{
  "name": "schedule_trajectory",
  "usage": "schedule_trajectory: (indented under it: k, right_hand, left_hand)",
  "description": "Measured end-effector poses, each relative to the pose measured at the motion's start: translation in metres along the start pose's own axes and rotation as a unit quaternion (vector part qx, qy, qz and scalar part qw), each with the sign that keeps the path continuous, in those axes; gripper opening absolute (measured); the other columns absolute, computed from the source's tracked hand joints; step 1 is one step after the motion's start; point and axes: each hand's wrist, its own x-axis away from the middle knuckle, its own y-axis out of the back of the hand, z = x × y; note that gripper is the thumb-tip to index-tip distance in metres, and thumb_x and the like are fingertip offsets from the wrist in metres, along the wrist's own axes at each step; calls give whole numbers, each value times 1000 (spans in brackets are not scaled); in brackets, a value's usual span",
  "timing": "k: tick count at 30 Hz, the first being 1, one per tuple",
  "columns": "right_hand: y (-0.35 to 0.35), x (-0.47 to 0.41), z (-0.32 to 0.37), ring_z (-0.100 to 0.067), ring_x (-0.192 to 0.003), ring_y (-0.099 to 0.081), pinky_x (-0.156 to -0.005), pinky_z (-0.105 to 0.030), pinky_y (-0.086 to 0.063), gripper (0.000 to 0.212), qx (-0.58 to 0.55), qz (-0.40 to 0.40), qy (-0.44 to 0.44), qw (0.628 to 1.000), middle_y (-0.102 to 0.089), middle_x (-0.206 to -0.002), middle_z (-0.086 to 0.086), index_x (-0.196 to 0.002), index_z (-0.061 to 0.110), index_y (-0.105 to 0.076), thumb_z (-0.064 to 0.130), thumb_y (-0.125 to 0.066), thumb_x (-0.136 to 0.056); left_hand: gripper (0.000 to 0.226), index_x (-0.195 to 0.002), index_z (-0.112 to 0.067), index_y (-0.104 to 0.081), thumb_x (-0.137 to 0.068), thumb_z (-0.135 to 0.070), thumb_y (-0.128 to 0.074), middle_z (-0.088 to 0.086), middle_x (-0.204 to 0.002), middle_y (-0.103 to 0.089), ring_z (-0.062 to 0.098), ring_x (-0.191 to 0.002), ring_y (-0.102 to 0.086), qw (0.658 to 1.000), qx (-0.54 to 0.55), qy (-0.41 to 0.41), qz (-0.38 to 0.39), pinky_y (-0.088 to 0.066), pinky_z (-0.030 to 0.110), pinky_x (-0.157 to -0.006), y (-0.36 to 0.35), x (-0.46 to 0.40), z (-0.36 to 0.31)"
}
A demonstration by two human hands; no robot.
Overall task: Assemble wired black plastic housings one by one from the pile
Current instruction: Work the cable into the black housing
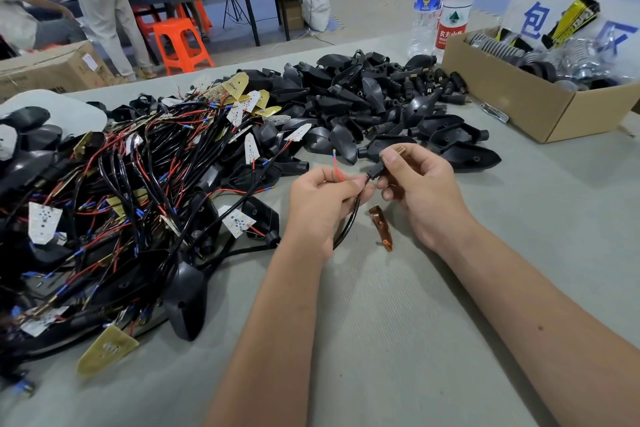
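A small black connector (374,170) with a brass threaded tip sat pinched in the right hand (420,191) at frame centre, its long axis slanting up-right, while the left hand (320,199) pinched the black cable (348,222) and red wire (337,168) entering it. Bare grey counter (398,305) lay open below. The pile of black housings (363,104) crowded the upper centre, a cardboard box (526,97) at upper right.

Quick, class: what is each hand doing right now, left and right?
Left hand: pinching the black cable with its red wire.
Right hand: pinching a small black connector with a brass end.
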Motion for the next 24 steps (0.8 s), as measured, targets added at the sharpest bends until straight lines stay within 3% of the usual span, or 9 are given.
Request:
schedule_trajectory:
  k: [4,9,14,19,24]
  right_hand:
    - [0,1,1,-18,-72,-66,-56,-24,-51,9,4,10,7,1000,-73,-86,-12,-104,3,-67,11,-63,-101]
    - [2,3,4,-16,-71,-63,-57,-23,-51,9,-33,18,19,999,-73,-85,-10,-103,5,-66,11,-61,-102]
    - [2,1,2,-13,-65,-61,-55,-22,-50,8,-18,18,13,1000,-72,-80,-7,-101,5,-65,12,-62,-102]
    - [2,-1,-1,-11,-57,-58,-50,-19,-46,7,-2,-3,13,1000,-71,-74,-3,-95,7,-67,12,-65,-100]
    - [3,0,0,-13,-61,-59,-53,-21,-47,8,-13,26,-6,1000,-69,-77,-6,-104,3,-68,8,-64,-99]
  left_hand:
    - [22,-86,1,-60,-86,22,-64,24,-96,-75,32,-85,-78,999,-47,-15,-8,-64,31,-80,3,2,-2]
    - [34,-82,-12,-46,-86,8,-73,38,-96,-69,40,-79,-77,985,-163,-41,-40,-62,49,-85,-1,6,-3]
    - [35,-86,-10,-46,-84,11,-74,33,-85,-72,29,-64,-72,992,-110,-48,-33,-65,35,-68,-3,7,-4]
    - [21,-93,-6,-55,-90,9,-71,17,-84,-78,26,-76,-77,994,-103,-12,28,-64,36,-81,1,5,-7]
    - [20,-93,-1,-59,-88,14,-70,13,-77,-76,27,-74,-77,998,-65,-13,6,-65,32,-74,1,6,-6]
